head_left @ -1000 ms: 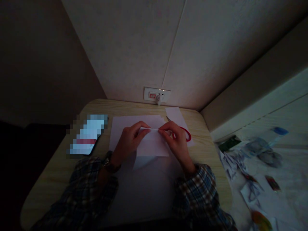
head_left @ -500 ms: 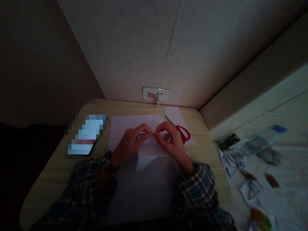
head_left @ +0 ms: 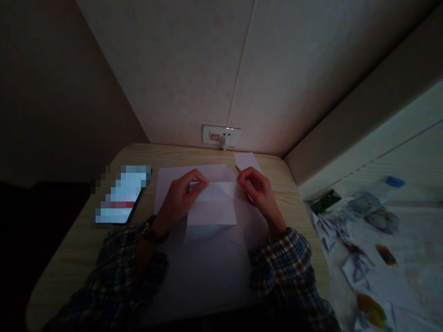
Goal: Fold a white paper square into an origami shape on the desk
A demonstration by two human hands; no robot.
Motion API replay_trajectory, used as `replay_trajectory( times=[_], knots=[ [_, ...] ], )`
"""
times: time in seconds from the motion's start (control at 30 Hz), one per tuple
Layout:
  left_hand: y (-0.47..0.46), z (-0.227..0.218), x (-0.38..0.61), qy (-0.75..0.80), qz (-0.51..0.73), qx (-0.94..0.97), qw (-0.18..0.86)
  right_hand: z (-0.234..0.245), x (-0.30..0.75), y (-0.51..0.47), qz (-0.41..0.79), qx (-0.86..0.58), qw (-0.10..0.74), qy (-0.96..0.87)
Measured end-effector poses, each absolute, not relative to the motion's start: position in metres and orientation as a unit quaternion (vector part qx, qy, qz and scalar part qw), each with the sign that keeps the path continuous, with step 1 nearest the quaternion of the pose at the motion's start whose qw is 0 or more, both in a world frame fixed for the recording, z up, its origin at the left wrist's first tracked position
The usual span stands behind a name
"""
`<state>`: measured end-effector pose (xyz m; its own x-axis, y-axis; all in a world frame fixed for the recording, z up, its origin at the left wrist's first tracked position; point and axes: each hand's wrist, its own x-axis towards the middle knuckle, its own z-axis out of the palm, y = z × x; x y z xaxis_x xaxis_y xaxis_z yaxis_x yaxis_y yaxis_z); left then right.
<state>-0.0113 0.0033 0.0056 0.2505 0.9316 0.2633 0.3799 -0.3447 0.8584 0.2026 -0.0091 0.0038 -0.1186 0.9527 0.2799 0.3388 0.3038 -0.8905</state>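
Observation:
A creased white sheet of paper [head_left: 212, 210] stands tilted over other white sheets in front of me. Thumb and index finger of my left hand [head_left: 182, 191] pinch its top edge, left of the middle. My right hand [head_left: 259, 191] hovers just beyond the paper's right edge, its fingers curled together with nothing visible in them. Behind this hand lies a pair of scissors; only the metal tip [head_left: 237, 168] shows clearly, and the handle is mostly hidden. Underneath, larger white sheets [head_left: 204, 276] cover the middle of the table.
A lit phone [head_left: 126, 193], its screen blurred, lies on the left of the wooden table [head_left: 69, 258]. A white paper strip [head_left: 247, 160] rests at the back near the wall socket [head_left: 221, 136]. Right of the table are crumpled papers [head_left: 325, 233], a plastic bottle [head_left: 372, 200] and wrappers.
My right hand has let go of the paper's top edge and moved right, now covering the scissors' red handle. My left hand has shifted slightly left, still pinching the paper.

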Motion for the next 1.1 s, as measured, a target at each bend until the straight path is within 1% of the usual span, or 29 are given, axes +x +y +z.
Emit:
replay_trajectory(
  times=[0.07, 0.17, 0.3, 0.5, 0.7, 1.1],
  knots=[
    [0.003, 0.006, -0.010, 0.467, 0.406, 0.711, 0.335, 0.005, 0.195, -0.011, 0.335, -0.472, 0.463, -0.671],
    [0.001, 0.006, -0.008, 0.461, 0.390, 0.727, 0.327, 0.007, 0.180, -0.014, 0.322, -0.458, 0.445, -0.699],
    [-0.002, 0.007, -0.006, 0.454, 0.386, 0.738, 0.317, 0.005, 0.170, -0.015, 0.311, -0.471, 0.441, -0.698],
    [-0.005, 0.011, -0.004, 0.412, 0.417, 0.732, 0.348, 0.004, 0.170, -0.016, 0.302, -0.473, 0.434, -0.705],
    [-0.006, 0.011, -0.001, 0.391, 0.433, 0.734, 0.348, 0.008, 0.164, -0.019, 0.284, -0.468, 0.420, -0.724],
    [0.002, 0.015, -0.013, 0.415, 0.421, 0.730, 0.343, 0.014, 0.171, -0.021, 0.293, -0.483, 0.432, -0.703]
  ],
)
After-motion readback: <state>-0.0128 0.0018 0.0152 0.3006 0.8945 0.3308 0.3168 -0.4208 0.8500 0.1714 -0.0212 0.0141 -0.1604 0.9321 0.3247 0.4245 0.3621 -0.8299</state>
